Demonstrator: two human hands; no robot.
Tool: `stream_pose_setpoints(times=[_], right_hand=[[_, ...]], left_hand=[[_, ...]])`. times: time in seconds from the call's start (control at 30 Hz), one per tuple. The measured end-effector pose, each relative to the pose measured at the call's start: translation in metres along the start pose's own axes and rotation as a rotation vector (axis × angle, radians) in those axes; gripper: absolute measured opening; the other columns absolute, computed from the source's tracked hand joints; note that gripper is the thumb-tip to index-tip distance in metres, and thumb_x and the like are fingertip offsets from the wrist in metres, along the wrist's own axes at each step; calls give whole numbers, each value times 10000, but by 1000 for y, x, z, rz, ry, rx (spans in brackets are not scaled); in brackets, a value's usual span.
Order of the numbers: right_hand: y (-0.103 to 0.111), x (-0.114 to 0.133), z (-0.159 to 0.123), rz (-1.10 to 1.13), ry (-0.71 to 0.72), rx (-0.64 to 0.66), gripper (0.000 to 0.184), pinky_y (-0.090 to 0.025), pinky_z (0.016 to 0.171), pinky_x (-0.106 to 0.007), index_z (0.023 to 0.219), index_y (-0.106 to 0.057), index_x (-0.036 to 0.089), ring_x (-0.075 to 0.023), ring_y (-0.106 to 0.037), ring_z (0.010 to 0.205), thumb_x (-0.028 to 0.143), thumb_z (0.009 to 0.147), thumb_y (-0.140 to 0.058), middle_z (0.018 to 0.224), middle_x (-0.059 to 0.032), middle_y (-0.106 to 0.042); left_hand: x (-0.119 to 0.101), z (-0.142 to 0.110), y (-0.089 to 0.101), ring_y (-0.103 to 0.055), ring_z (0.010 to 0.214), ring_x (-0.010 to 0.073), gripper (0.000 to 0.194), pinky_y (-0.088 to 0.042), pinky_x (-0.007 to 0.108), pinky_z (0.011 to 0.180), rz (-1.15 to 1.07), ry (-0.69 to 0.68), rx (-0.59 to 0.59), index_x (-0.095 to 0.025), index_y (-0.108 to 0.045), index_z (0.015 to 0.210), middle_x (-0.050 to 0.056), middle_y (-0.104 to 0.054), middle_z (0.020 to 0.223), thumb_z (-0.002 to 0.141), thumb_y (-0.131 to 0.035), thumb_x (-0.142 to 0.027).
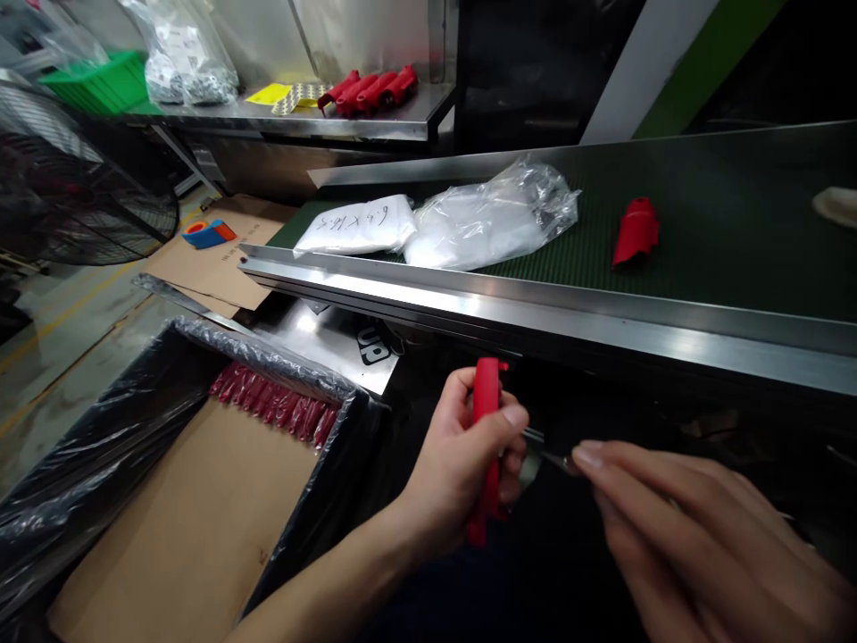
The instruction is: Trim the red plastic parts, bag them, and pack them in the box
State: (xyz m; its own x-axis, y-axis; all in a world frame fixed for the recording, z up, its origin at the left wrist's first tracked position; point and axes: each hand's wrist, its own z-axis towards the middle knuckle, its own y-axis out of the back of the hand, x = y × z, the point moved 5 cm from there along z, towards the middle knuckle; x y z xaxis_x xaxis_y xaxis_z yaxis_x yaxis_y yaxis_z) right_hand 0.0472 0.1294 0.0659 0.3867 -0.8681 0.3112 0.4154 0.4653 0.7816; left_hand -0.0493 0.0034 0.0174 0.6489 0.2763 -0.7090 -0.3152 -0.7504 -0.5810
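My left hand is closed around a red plastic part, a narrow curved shell held upright in front of the conveyor. The thumb presses across its near face. To the right, my right hand pinches a thin pointed metal tool between thumb and forefinger. Its tip points left towards the red part, with a small gap to my left fingers. The rest of the tool is hidden in the right hand, so its exact kind does not show. Another red shell lies on the green conveyor belt.
On the belt lie a white packet with handwriting and a clear plastic bag. A black-lined crate with wrapped red parts stands lower left. Behind are a metal shelf with red shells and a fan.
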Motion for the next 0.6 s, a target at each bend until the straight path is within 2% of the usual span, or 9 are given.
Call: stream_pose_setpoints(times=[0.07,0.17,0.43,0.6], right_hand=[[3,-5,7,-46,2,-26,447,-480,841,-355,1261,-613,138,-206,-611,1027,-6,838,-602,1157,-97,-638],[3,-8,12,-130,14,-2,472,-456,848,-365,1302,-590,169,-212,-605,1018,24,854,-606,1177,-94,-632],[-4,-4,8,-162,43,51,535,-426,867,-389,1380,-533,180,-240,-568,1061,45,868,-606,1236,-108,-599],[2,-1,7,-165,23,-10,500,-423,853,-407,1348,-561,176,-246,-573,1031,32,871,-605,1212,-106,-614]], left_hand=[[5,-8,-2,-428,545,49,314,-355,121,433,51,29,55,-226,-420,1010,-60,-477,714,848,-682,-293],[10,-18,-4,-435,546,28,320,-362,125,443,76,39,101,-223,-423,1009,-48,-493,804,852,-687,-312],[10,-24,-10,-455,534,3,299,-376,112,446,58,34,125,-225,-441,1010,-46,-489,856,861,-685,-312],[11,-25,-10,-459,545,1,308,-372,107,449,44,47,120,-224,-445,1013,-44,-485,875,854,-696,-303]])
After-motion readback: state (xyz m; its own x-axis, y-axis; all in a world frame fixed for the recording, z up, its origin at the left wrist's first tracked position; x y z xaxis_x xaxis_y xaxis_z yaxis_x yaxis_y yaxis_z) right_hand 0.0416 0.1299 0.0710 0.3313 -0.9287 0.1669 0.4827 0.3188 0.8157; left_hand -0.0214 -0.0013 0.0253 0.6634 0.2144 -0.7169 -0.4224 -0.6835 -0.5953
